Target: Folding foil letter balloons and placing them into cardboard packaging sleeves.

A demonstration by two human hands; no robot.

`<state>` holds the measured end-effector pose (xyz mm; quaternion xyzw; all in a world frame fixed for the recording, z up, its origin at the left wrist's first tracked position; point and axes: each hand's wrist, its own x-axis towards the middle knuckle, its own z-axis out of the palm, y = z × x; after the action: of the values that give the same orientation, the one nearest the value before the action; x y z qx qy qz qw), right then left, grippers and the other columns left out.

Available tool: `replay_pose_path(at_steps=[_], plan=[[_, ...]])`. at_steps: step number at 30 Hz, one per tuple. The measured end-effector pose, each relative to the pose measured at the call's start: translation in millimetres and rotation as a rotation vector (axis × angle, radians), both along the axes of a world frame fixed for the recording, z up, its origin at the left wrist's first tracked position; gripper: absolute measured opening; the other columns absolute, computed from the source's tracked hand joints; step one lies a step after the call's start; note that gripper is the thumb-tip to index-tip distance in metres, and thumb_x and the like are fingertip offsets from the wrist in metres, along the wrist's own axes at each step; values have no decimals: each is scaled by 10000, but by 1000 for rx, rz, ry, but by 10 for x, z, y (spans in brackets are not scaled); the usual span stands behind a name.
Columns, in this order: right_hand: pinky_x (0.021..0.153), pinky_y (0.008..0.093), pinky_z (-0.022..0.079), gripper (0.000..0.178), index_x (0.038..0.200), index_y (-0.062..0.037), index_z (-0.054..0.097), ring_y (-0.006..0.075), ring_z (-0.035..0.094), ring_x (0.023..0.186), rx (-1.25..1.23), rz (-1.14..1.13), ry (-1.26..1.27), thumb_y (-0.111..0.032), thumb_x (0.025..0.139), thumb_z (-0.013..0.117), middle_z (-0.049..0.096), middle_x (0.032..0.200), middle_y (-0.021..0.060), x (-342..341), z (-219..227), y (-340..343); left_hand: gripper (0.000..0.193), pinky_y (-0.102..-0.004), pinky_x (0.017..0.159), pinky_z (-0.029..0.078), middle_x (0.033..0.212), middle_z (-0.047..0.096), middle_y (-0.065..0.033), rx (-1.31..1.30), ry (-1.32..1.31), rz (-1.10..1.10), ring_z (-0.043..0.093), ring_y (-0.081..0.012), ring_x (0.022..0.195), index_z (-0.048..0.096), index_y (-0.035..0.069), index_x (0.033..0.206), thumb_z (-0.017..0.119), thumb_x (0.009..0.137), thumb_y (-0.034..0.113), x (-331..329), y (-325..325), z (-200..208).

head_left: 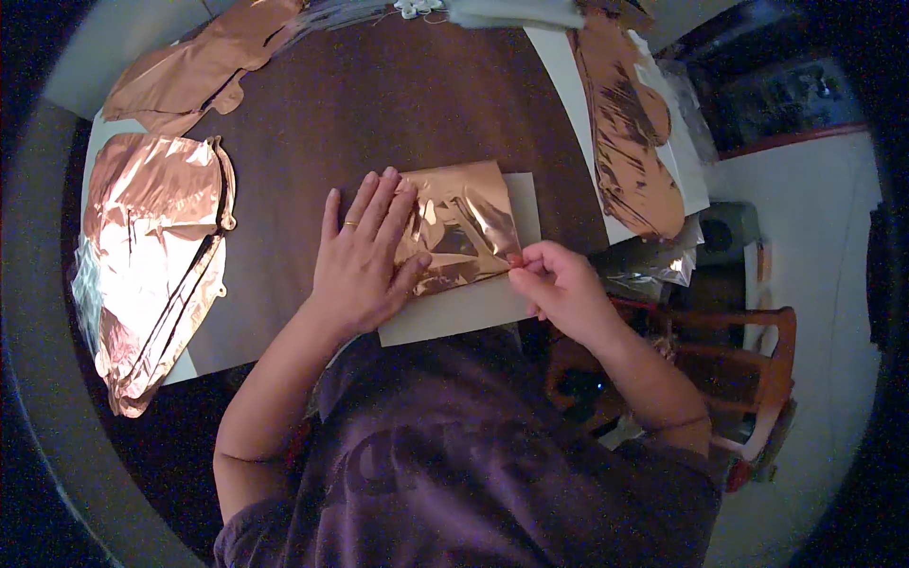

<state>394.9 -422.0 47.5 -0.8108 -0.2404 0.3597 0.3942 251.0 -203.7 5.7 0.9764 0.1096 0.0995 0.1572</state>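
My shirt: dark purple, short-sleeved, large darker lettering across the front. Thin gold-coloured ring on my left hand.

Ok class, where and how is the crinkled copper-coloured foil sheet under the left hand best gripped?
Probably by the far right corner of the crinkled copper-coloured foil sheet, pinched from the far right side: that corner is uncovered, whereas the left hand lies flat over the left part and the right hand is at the near right corner.
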Motion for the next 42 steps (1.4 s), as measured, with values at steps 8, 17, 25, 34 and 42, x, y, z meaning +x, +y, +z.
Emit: replay_pose_path(at_steps=[8,17,25,34,42], plan=[[499,278,493,209,962,-27,643,113,598,558,-66,120,-48,-221,889,670,653,739,55,134,-103,-39,660,-548,1139,155,1530,269,-193,-26,-59,0,254,-351,1419,340,48,1447,534,906,371,-16,0,8],[510,224,479,145,929,-41,598,96,597,592,-13,-23,384,-186,931,607,664,821,52,296,-75,48,814,-533,1129,228,1456,351,-217,-342,-184,-174,298,-414,1372,364,61,1432,712,762,365,-320,182,156],[686,306,572,147,1005,-35,542,172,654,752,286,-237,534,-122,918,622,644,939,90,170,-122,314,895,-554,1125,227,1482,329,-201,-122,-34,-156,322,-376,1373,326,70,1449,726,750,462,-294,105,83],[675,347,594,178,980,-9,545,205,626,811,407,-377,546,-65,858,662,601,924,78,195,-154,592,1102,-546,1120,225,1478,310,-241,-116,-83,-32,335,-371,1364,235,22,1478,762,661,541,-545,-28,146],[689,334,557,131,939,-86,572,167,647,755,891,-103,477,-69,846,663,663,880,56,399,1000,1136,950,-527,1140,196,1384,467,-171,-44,-91,-24,404,-309,1337,335,9,1428,746,708,474,-638,-10,95]])
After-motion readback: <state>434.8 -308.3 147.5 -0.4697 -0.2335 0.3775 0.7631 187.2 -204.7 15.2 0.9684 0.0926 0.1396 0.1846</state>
